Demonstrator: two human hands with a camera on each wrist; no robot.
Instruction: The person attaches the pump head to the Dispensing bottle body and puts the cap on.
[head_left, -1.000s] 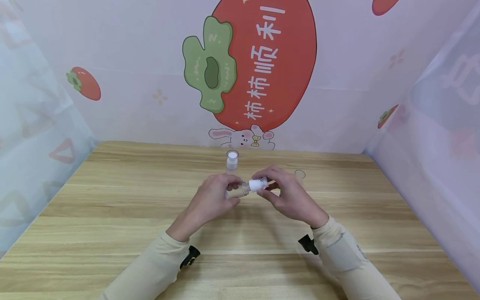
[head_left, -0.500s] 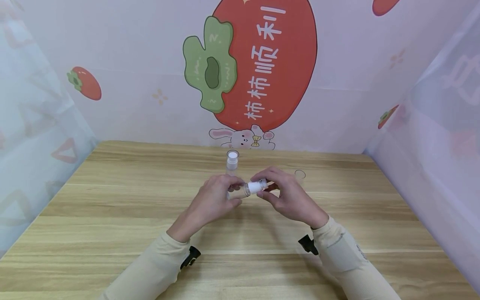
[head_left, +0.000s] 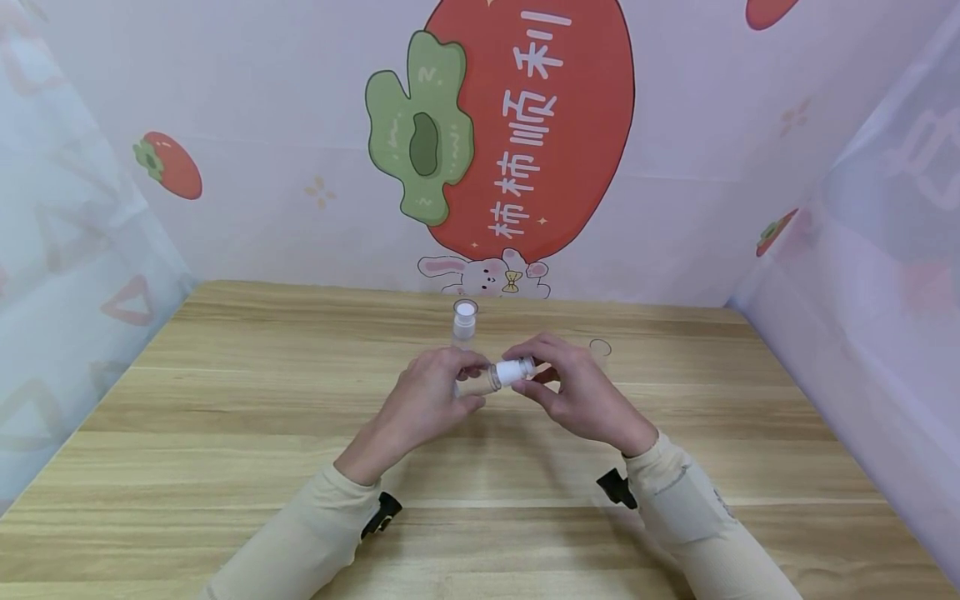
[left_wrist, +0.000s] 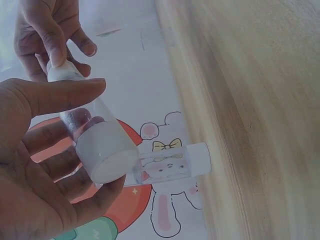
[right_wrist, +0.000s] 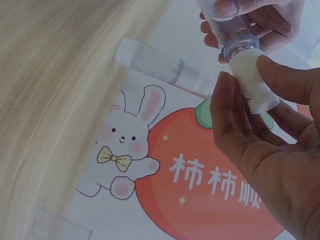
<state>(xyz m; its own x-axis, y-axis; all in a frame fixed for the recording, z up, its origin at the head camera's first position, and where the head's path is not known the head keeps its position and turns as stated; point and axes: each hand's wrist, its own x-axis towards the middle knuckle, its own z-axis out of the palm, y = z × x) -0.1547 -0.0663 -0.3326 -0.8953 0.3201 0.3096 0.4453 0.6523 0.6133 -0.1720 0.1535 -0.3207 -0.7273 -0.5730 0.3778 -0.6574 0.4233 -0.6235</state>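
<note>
In the head view my left hand [head_left: 427, 392] holds a small clear bottle [head_left: 477, 384] lying nearly level above the table. Its thick white base [left_wrist: 107, 155] faces the left wrist camera. My right hand [head_left: 577, 392] pinches a white pump top [head_left: 510, 372] between thumb and fingers. From the right wrist view, the pump top's collar [right_wrist: 242, 47] sits against the bottle's neck, in line with it. How far it is threaded on, I cannot tell.
Behind my left hand a second clear bottle with a white pump top [head_left: 465, 321] stands upright. A clear, cup-like cap [head_left: 600, 348] stands beyond my right hand. The printed backdrop [head_left: 300, 233] rises at the table's far edge.
The white pump top has shifted slightly left, and the gap to the bottle's neck has closed. Both hands have otherwise hardly moved.
</note>
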